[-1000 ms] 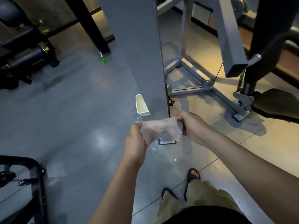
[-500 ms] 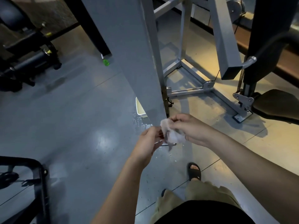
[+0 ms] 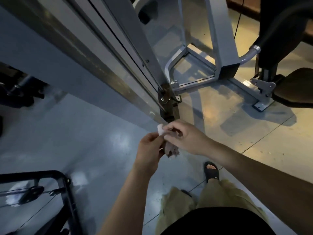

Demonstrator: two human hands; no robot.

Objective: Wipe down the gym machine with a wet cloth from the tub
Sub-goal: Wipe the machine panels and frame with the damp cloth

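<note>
Both hands have pulled the cloth point(image 3: 170, 149) in since a second ago. It was stretched wide between them, and now it is a small bunch. The big gray post point(image 3: 105, 61) of the gym machine also looks much closer and fills the far left.

The floor point(image 3: 84, 141) is smooth and shiny. It is blue-gray on the left and glows yellow on the right, with thin lines between the tiles. Gray bars of the machine's base point(image 3: 243, 89) lie on it far off, and a dark seat pad point(image 3: 294, 89) sticks in from the right edge. A black metal frame point(image 3: 65, 189) stands at the near left. One foot in a black sandal point(image 3: 211, 172) stands near the middle, below tan trousers point(image 3: 223, 197).

The cloth is up in the air, close to the bottom of the post. The left hand point(image 3: 149, 148) pinches it from the left. The right hand point(image 3: 186, 138) pinches its top with curled fingers. A pale corner pokes up between the fingers. The rest hangs down, dark and crumpled.
</note>
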